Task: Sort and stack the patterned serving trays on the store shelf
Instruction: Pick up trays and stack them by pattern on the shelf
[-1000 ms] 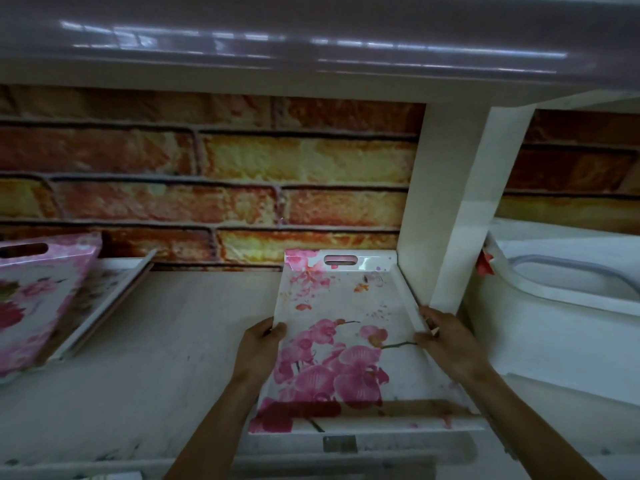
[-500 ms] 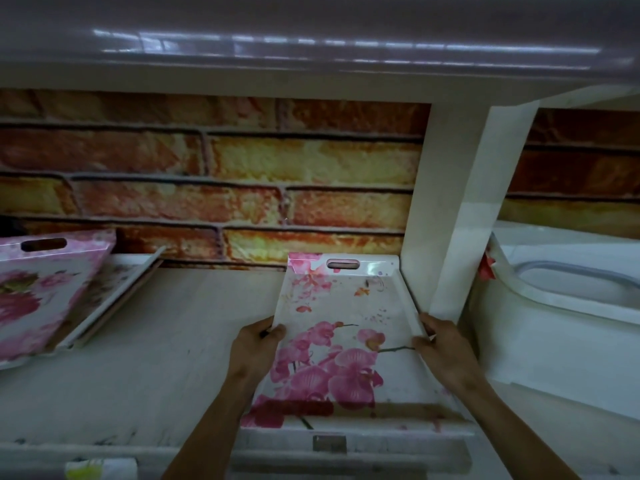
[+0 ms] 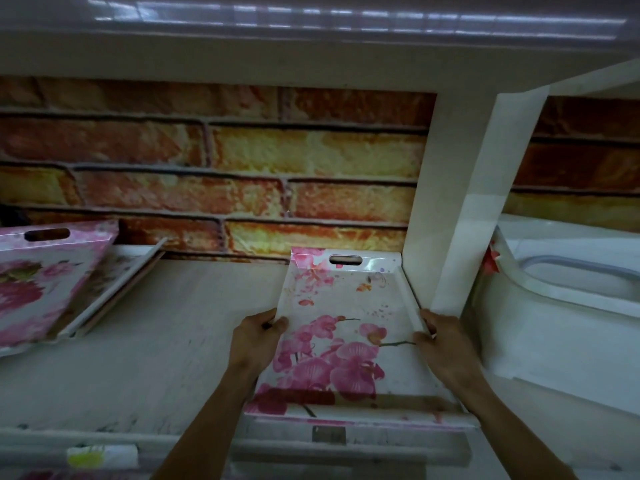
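A white serving tray (image 3: pixel 349 306) printed with pink orchids lies flat on the shelf board (image 3: pixel 166 341), its far handle slot close to the brick back wall and its right side against the white divider. My left hand (image 3: pixel 256 339) grips the tray's left rim, thumb on top. On the right rim, my right hand (image 3: pixel 441 344) holds it the same way. At the far left a pink rose tray (image 3: pixel 38 282) leans on other trays (image 3: pixel 117 289) that lie slanted beneath it.
A white upright divider (image 3: pixel 450 209) closes the bay on the right. Beyond it stands a large white plastic container (image 3: pixel 561 317). The upper shelf (image 3: pixel 311 39) hangs low overhead. A price label strip (image 3: pixel 104 455) runs along the shelf's front edge.
The view has shifted slightly; both hands keep hold of the orchid tray's side rims and the tray stays in about the same spot against the divider.
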